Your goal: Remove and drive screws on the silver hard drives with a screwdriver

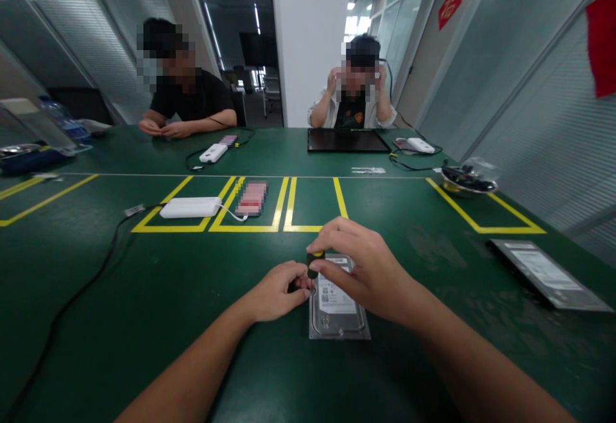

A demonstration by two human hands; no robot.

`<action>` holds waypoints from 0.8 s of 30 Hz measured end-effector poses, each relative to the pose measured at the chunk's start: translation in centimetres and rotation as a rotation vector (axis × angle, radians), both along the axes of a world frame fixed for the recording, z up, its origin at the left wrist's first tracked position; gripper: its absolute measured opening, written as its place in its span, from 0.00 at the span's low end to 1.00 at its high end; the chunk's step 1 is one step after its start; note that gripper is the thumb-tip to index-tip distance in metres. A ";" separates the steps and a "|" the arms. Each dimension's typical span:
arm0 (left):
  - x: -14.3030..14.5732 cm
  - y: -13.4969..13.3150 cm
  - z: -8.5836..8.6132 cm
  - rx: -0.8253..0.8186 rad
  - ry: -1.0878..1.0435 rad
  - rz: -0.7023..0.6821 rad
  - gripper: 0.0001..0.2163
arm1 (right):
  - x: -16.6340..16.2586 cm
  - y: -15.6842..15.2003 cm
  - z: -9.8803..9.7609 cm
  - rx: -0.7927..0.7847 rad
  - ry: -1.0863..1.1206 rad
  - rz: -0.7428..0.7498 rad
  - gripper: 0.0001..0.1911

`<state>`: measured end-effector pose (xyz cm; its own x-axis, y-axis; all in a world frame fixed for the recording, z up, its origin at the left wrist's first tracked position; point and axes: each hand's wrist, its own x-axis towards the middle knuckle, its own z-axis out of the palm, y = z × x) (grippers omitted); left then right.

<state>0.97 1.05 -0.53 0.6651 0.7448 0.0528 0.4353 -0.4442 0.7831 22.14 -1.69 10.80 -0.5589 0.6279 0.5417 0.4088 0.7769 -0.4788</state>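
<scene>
In front of me a hard drive (337, 302) with a white label lies flat on the green table. My right hand (368, 266) pinches the short black and yellow handle of a screwdriver (314, 267) between thumb and fingers, above the drive's left side. The screwdriver stands roughly upright, its lower end near a screw spot on the drive's left edge. My left hand (279, 291) rests at that same edge, thumb and fingers drawn together close to the screwdriver's lower end. Whatever the left fingertips hold is too small to make out.
A second hard drive (548, 275) lies at the right. Yellow tape boxes mark the table; a white power bank (190, 207) cabled to a phone (252, 198) lies there. A bowl of dark parts (468, 180) stands back right. Two people sit across, one behind a black panel (349, 140).
</scene>
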 end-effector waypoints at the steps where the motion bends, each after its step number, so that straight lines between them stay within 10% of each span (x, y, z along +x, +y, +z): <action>1: 0.0 0.0 0.0 0.001 0.000 -0.001 0.02 | 0.0 0.0 0.1 0.008 0.001 0.012 0.07; 24: 0.1 0.0 0.2 0.002 0.005 -0.003 0.04 | 0.0 0.2 -0.3 0.035 -0.003 0.019 0.07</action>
<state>1.05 1.02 -0.30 0.6678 0.7426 0.0507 0.4380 -0.4472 0.7798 22.11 -1.47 10.49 -0.5721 0.5978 0.5616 0.3948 0.8008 -0.4503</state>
